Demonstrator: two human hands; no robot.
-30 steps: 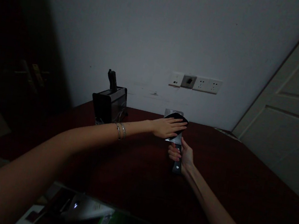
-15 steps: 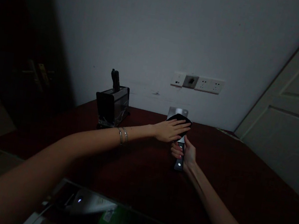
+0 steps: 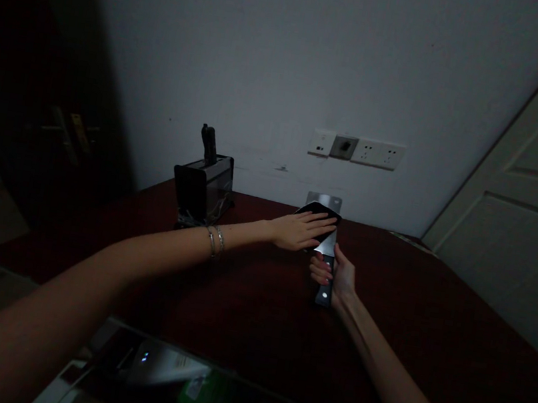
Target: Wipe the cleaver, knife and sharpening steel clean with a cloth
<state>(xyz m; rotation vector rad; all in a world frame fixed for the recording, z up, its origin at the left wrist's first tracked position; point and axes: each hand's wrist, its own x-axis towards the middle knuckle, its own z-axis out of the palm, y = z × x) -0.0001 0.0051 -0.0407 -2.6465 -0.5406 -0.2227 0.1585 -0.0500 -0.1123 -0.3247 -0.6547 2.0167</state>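
1. The right hand [image 3: 342, 278] is closed around the cleaver's black handle [image 3: 324, 294].
2. The cleaver [image 3: 327, 244] points away, its blade toward the far wall [image 3: 267, 80], over the far part of the tabletop [image 3: 233, 304], right of the block [image 3: 204, 188].
3. The left hand [image 3: 295, 231] is flat, fingers extended, palm down on a black cloth [image 3: 317, 208] covering part of the blade.

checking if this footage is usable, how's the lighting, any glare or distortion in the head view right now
Head view: dim overall, the knife block nearly black in front; head view: a bright glint on the cleaver; head view: the left arm looks stretched toward the lower-left corner, likely wide-angle distortion.
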